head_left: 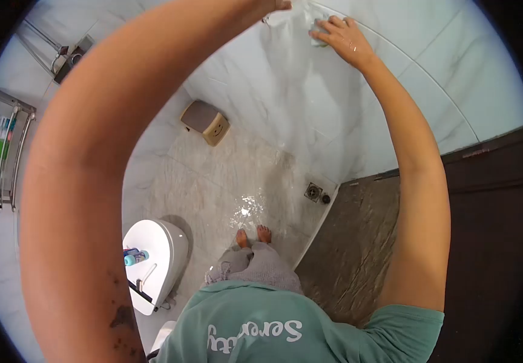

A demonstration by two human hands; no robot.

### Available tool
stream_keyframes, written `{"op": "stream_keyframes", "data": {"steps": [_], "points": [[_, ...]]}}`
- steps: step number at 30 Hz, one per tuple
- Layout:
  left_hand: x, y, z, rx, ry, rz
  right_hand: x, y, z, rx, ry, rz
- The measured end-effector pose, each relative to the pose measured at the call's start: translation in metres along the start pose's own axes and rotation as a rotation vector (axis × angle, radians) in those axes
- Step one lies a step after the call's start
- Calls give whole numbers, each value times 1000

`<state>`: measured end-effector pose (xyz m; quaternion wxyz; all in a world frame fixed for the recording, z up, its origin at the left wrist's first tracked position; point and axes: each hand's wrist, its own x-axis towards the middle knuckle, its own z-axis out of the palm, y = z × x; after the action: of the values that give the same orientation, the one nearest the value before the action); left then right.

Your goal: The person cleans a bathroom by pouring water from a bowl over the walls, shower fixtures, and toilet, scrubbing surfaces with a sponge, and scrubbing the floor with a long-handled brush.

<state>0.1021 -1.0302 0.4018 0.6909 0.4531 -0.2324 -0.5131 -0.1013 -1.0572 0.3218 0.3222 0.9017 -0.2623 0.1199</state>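
Note:
My right hand point(347, 43) is high on the marbled wall tile point(310, 91), fingers curled over a pale green scrubbing pad point(318, 35) pressed against the wall. Whether the pad is a sponge or a folded cloth is hard to make out. Drops of water or suds shine on the back of this hand. My left arm stretches up across the view. Only a bit of my left hand point(282, 5) shows at the top edge, close to the wall and left of the pad; its fingers are mostly cut off.
A beige bin point(215, 128) stands against the wall. On the left is a toilet point(163, 254) with bottles and a brush on its lid. A rack point(8, 157) holds a green bottle. Wet floor surrounds my feet, near a drain point(313, 192). A dark door point(485, 242) is at right.

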Motion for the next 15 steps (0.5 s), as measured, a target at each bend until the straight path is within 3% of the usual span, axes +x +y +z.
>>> {"op": "stream_keyframes", "data": {"steps": [1, 5, 6, 9, 12, 15], "points": [[-35, 1, 17, 171, 92, -70, -8, 10, 9, 27, 17, -23], [-51, -26, 14, 146, -17, -68, -41, 21, 23, 62, 137, -41], [-41, -27, 16, 27, 187, -277, -51, 24, 22, 54, 132, -37], [-51, -20, 7, -55, 186, -309, -84, 32, 21, 138, 227, 92], [-62, -3, -7, -117, 203, -324, -130, 9, 41, 240, 123, 334], [-79, 9, -24, 87, 162, -231, -188, -50, 59, 343, 86, 773]]}}
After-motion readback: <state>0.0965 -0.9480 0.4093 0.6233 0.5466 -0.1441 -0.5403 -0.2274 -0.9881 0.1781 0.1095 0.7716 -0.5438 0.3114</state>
